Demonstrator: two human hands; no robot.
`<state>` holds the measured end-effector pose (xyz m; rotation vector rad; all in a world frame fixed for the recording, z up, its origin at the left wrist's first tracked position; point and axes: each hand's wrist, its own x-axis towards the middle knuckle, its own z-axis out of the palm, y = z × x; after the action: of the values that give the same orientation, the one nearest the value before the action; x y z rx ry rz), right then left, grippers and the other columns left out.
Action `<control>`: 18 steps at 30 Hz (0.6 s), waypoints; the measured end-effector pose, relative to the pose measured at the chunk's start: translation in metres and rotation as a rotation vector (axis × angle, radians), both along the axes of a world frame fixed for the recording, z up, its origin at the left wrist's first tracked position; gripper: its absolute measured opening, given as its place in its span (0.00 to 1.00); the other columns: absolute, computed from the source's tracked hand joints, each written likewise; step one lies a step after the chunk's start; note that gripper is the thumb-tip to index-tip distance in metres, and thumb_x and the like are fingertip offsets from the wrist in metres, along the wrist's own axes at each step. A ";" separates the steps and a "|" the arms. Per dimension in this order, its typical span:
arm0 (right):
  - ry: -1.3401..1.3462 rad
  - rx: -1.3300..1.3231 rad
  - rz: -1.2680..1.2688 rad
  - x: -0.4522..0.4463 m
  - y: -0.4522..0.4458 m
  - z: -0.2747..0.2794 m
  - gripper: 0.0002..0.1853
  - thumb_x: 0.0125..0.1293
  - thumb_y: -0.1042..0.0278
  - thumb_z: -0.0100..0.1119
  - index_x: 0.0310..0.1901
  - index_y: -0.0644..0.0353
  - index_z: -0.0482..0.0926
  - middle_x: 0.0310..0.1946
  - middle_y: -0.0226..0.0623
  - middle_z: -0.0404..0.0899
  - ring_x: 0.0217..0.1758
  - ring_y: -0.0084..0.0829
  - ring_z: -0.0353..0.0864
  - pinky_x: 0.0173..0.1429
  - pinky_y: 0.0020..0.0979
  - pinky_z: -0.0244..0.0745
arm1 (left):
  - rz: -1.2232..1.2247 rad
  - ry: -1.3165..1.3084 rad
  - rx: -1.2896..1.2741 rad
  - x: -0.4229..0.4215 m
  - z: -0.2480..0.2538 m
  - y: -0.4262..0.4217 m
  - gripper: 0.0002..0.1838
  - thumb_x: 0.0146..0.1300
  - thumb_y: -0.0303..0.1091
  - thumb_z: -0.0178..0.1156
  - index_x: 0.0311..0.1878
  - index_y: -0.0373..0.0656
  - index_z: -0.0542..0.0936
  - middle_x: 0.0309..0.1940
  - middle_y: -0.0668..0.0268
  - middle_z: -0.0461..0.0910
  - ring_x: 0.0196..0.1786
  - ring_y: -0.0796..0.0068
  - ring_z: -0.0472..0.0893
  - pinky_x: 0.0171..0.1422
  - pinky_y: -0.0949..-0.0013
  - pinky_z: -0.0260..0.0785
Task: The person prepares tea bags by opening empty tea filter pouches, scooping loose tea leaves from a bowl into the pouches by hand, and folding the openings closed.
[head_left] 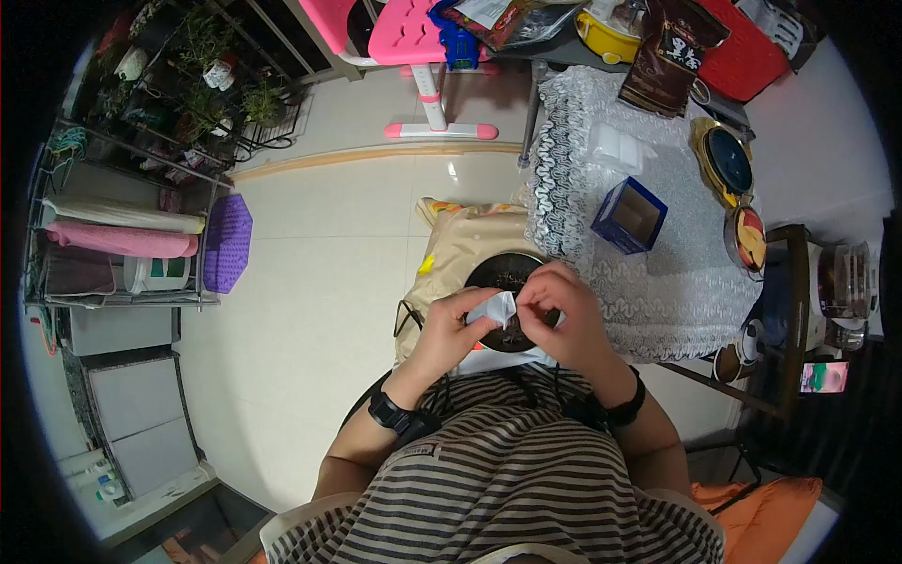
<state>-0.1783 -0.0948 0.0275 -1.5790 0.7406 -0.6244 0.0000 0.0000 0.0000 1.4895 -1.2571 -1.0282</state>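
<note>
My left hand (452,326) is closed on a small white packet (492,308), held between thumb and fingers. Right beside the packet's edge, my right hand (561,310) has its fingertips pinched together; whatever they grip is too small to make out. Under both hands sits a round dark bowl (507,271) with dark, crumbly contents, partly covered by the hands. It rests on a beige bag (470,235) in front of my lap.
To the right, a table with white lace cloth (648,301) bears an open blue box (629,215), a clear plastic tray (618,150), a brown bag (672,61) and a bowl of fruit pieces (749,237). A pink chair (413,38) stands ahead; a rack with towels (122,240) is left.
</note>
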 end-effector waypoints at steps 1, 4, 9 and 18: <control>0.058 -0.194 0.015 0.000 0.001 0.007 0.09 0.57 0.75 0.63 0.40 0.55 0.79 0.41 0.33 0.75 0.38 0.33 0.81 0.41 0.34 0.79 | 0.000 0.037 0.041 0.000 0.001 0.000 0.17 0.62 0.26 0.65 0.54 0.38 0.81 0.42 0.63 0.84 0.40 0.73 0.81 0.46 0.72 0.74; 0.138 -0.471 0.041 -0.001 0.001 0.013 0.09 0.53 0.74 0.64 0.37 0.55 0.80 0.37 0.35 0.74 0.38 0.37 0.78 0.40 0.35 0.76 | 0.001 0.130 0.142 -0.004 0.003 0.000 0.17 0.61 0.27 0.66 0.54 0.38 0.81 0.41 0.63 0.84 0.41 0.74 0.80 0.48 0.71 0.73; 0.193 -0.645 0.072 0.002 0.001 0.017 0.09 0.53 0.73 0.65 0.37 0.54 0.82 0.36 0.33 0.73 0.38 0.36 0.77 0.39 0.35 0.75 | -0.065 0.271 0.237 -0.001 0.004 -0.003 0.20 0.61 0.29 0.68 0.56 0.38 0.80 0.44 0.62 0.83 0.44 0.75 0.81 0.52 0.71 0.73; 0.172 -0.761 0.243 -0.005 -0.004 0.016 0.08 0.57 0.71 0.65 0.39 0.53 0.83 0.34 0.33 0.72 0.38 0.34 0.74 0.38 0.34 0.74 | -0.298 0.147 -0.010 0.011 0.009 -0.008 0.30 0.59 0.28 0.68 0.65 0.37 0.72 0.58 0.61 0.78 0.61 0.70 0.75 0.67 0.66 0.65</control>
<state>-0.1834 -0.0991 0.0440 -2.4048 0.4318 -0.6294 0.0113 -0.0078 0.0095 1.2171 -1.4014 -1.2983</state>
